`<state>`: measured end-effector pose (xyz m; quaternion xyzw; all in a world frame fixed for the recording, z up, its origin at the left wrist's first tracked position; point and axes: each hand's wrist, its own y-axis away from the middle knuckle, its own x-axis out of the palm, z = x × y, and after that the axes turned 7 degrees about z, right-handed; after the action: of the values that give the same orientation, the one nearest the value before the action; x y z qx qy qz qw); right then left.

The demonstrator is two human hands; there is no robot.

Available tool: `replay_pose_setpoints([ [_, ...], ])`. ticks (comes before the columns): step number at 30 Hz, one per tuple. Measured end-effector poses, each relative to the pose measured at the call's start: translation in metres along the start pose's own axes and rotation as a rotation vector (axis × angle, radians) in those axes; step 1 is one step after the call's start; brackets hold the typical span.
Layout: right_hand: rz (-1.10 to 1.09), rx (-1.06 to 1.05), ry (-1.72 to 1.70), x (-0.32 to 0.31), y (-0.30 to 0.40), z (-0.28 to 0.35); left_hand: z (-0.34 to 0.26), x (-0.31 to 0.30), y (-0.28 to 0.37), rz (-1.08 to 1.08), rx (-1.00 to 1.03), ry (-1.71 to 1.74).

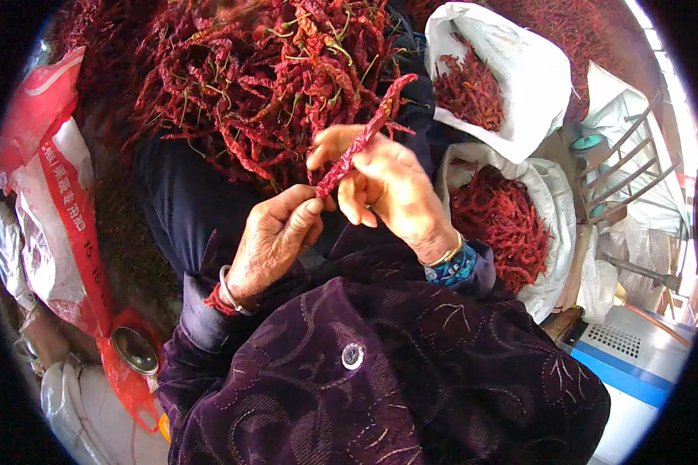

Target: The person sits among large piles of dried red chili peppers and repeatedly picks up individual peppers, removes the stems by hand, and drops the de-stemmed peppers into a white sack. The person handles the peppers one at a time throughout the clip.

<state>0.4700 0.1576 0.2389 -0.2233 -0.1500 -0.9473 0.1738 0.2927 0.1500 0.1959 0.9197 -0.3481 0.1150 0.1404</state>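
One long, wrinkled dried red chili pepper (355, 152) slants up and to the right between my hands. My left hand (279, 238) pinches its lower end between thumb and forefinger. My right hand (398, 189) has the chili's middle between its thumb and forefinger, with the other fingers loosely curled. Just beyond, a large heap of dried red chilies (262, 87) covers my lap, many with pale green stems.
To the right are an upper white woven sack (535, 75) and a lower white sack (561, 244), both holding chilies. A metal rack (628, 157) stands farther right, above a blue-and-white box (622, 366). Left lies a red-and-white printed bag (64, 232) near a round dark-faced object (135, 350).
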Motion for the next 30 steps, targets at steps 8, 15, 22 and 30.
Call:
replay_pose_setpoints([
  [8, -0.028, -0.003, -0.130, -0.008, 0.005, -0.022, 0.009, 0.013, 0.012, -0.030, 0.019, 0.098],
  [15, -0.122, -0.005, -0.073, -0.012, 0.000, -0.034, 0.012, 0.012, 0.016, -0.062, -0.031, -0.146],
  [22, -0.004, 0.215, -0.428, -0.003, 0.005, -0.042, 0.000, -0.002, 0.019, 0.264, 0.421, -0.629],
  [30, -0.155, -0.232, -0.214, -0.029, -0.014, -0.017, -0.002, -0.034, 0.065, -0.102, 0.143, -0.449],
])
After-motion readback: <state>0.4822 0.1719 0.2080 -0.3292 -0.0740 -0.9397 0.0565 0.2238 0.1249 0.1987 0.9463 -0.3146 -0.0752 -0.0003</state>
